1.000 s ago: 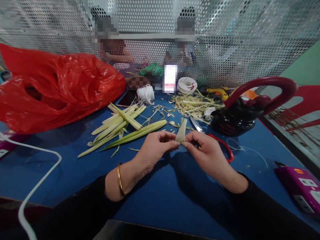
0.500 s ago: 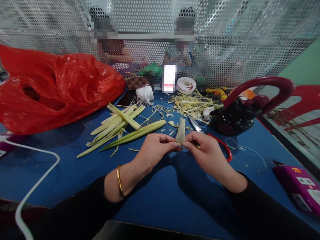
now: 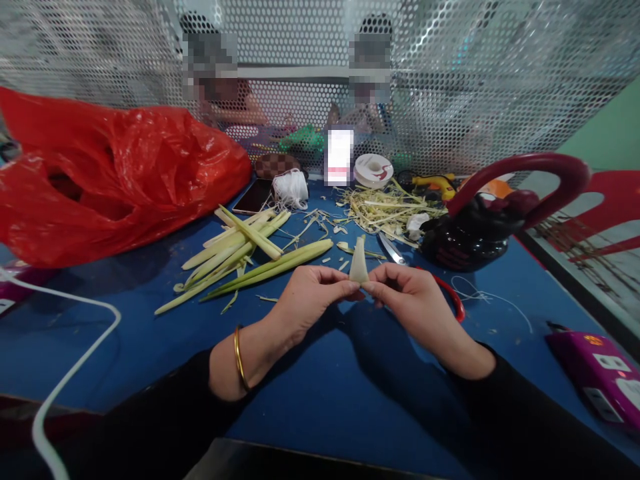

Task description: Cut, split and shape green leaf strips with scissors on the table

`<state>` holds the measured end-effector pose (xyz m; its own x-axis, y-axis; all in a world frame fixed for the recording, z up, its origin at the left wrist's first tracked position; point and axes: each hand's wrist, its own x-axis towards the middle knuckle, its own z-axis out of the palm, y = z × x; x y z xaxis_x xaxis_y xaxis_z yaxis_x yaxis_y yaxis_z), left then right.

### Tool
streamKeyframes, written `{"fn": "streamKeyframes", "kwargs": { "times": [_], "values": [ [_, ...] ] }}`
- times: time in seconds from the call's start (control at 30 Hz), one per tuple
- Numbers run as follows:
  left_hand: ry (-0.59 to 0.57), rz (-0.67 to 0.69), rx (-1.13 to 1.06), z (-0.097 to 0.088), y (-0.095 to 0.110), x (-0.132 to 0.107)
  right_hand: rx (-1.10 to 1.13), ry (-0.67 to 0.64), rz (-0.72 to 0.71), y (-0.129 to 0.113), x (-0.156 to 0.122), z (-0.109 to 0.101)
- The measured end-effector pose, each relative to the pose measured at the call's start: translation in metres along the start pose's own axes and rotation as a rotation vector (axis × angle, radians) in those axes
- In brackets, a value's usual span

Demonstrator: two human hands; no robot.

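The left hand (image 3: 313,297) and right hand (image 3: 413,293) pinch a pale-green tapering plant piece (image 3: 359,265), seemingly unfinished; long yellow-green stalks (image 3: 243,251) look unworked, thin yellowish shreds (image 3: 377,213) lie heaped.

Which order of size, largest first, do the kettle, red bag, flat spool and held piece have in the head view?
1. Red bag
2. Kettle
3. Flat spool
4. Held piece, partly hidden

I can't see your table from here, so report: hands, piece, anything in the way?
Left hand and right hand pinching pale plant piece by its wide lower end. Narrow end up. Red-handled scissors close by, partly hidden behind right hand.
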<state>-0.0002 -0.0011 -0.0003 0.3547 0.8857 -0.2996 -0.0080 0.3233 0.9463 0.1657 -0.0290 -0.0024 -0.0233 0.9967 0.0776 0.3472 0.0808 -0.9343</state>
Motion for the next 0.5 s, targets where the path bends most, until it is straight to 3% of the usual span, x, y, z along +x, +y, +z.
{"fn": "streamKeyframes", "kwargs": {
  "times": [0.13, 0.27, 0.5],
  "values": [
    [0.032, 0.008, -0.05, 0.0, 0.0, 0.0013, 0.103, 0.033, 0.028, -0.0002, 0.0002, 0.0013],
    [0.038, -0.042, -0.165, -0.002, -0.0022, 0.0036, 0.119, 0.072, -0.139, 0.0048, -0.0022, 0.0026],
    [-0.063, -0.152, -0.329, -0.0042, -0.0055, 0.0031, -0.41, 0.129, -0.531, 0.0071, -0.0086, -0.0003]
  ]
}}
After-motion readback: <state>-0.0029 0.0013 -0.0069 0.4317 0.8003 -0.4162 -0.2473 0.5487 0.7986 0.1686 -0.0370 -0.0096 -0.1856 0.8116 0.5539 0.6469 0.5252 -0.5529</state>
